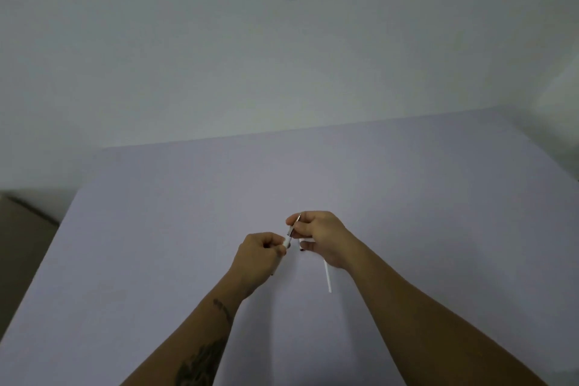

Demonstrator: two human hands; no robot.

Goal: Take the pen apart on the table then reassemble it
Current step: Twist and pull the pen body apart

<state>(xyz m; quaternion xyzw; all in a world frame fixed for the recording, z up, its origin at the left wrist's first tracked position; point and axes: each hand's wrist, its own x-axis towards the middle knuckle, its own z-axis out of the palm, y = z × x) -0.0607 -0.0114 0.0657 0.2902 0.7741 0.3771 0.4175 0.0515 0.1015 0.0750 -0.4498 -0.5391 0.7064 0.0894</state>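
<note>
My left hand (pixel 261 252) is closed around a white pen barrel (pixel 286 241), of which only the end shows past my fingers. My right hand (pixel 316 233) pinches a thin metallic tip piece (pixel 294 226) that slants down into the barrel's end. A thin white refill tube (pixel 327 277) sticks out below my right hand, angled down to the right over the table; I cannot tell whether the hand holds it or it lies on the surface. A small dark bit (pixel 301 249) shows under my right fingers. Both hands hover just above the pale lilac table (pixel 407 197).
The table's far edge meets a plain white wall (pixel 282 41). Its left edge runs diagonally, with a brown floor or box (pixel 22 238) beyond it. Bare tabletop lies on all sides of my hands.
</note>
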